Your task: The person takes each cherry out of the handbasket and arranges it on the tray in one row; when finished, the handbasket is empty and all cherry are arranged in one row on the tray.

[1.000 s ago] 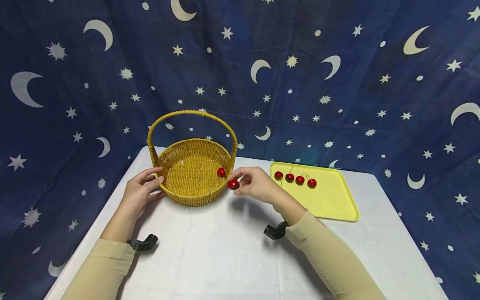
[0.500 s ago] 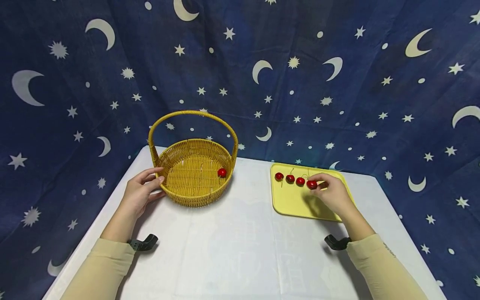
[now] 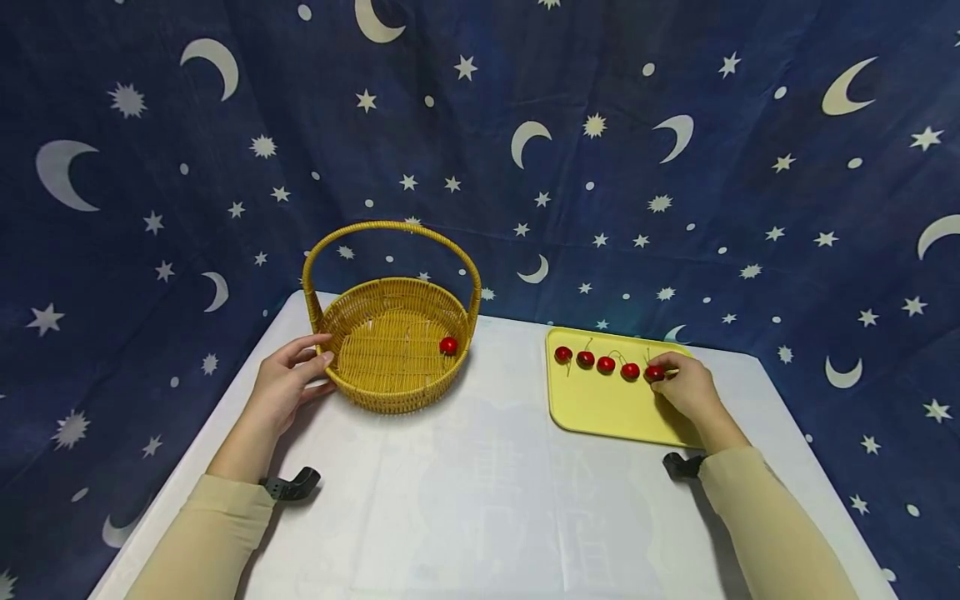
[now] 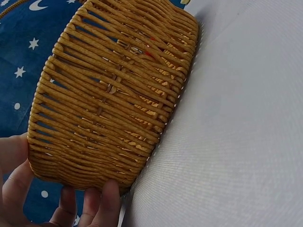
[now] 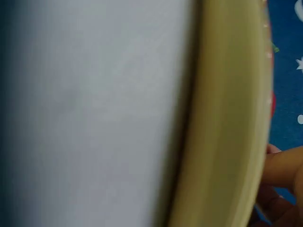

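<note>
A yellow wicker basket (image 3: 397,400) with a tall arched handle stands at the back left, one red cherry (image 3: 448,346) lying inside near its right wall. My left hand (image 3: 288,382) holds the basket's left rim; in the left wrist view, thumb and fingertips (image 4: 110,198) lie against the wicker wall (image 4: 104,104). On the right is a yellow tray (image 3: 600,412), where several stemmed cherries form a row. My right hand (image 3: 688,387) pinches the rightmost cherry (image 3: 654,373), at the end of that row. In the right wrist view the tray rim (image 5: 232,118) hides most of this hand.
A white cloth (image 3: 480,492) covers the table, with a wide stretch of it between basket and tray. Behind rises a dark blue curtain (image 3: 450,108) with moons and stars. Black camera mounts sit on both wrists.
My right hand has carried a cherry from beside the basket's right rim rightward to the tray, at the row's right end. The left hand stays on the basket.
</note>
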The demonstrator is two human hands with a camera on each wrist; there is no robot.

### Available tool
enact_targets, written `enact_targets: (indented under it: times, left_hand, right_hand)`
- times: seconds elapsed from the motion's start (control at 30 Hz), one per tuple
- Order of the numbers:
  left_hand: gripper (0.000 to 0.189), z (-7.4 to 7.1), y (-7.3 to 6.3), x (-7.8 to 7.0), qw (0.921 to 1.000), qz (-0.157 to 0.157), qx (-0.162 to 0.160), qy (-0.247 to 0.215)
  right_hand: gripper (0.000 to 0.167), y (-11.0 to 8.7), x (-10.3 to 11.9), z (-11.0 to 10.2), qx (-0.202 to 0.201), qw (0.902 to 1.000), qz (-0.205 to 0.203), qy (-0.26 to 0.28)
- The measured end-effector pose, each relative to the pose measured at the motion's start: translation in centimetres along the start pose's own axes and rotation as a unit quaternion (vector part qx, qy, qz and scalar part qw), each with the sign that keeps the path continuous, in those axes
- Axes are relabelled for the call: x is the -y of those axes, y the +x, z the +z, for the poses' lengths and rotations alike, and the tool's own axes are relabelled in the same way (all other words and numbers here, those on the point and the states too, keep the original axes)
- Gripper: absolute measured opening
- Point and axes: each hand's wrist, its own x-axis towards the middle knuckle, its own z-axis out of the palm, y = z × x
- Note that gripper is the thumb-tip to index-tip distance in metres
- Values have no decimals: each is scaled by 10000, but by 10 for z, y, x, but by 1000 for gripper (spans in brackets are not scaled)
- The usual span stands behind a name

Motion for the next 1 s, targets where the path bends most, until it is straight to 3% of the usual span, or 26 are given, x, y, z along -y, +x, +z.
enact_targets:
  times: [0.43,0.63,0.8,1.0]
  left_hand:
    - [52,1,-1,-1,9999,53,-62,66]
    - [52,2,-1,-1,9999,32,-88,81]
    - [53,0,-2,-1,9999,32,-104,41]
    - [52,1,-2,-1,10000,67,-57,-33]
  right_hand:
    - [45,2,1,-3,394,9990,221,60]
    - [51,1,4,-7,339,9992,185,80]
    - [46,2,4,-7,285,9996,27,57]
    - [34,3,0,-5,353,9993,129,-62]
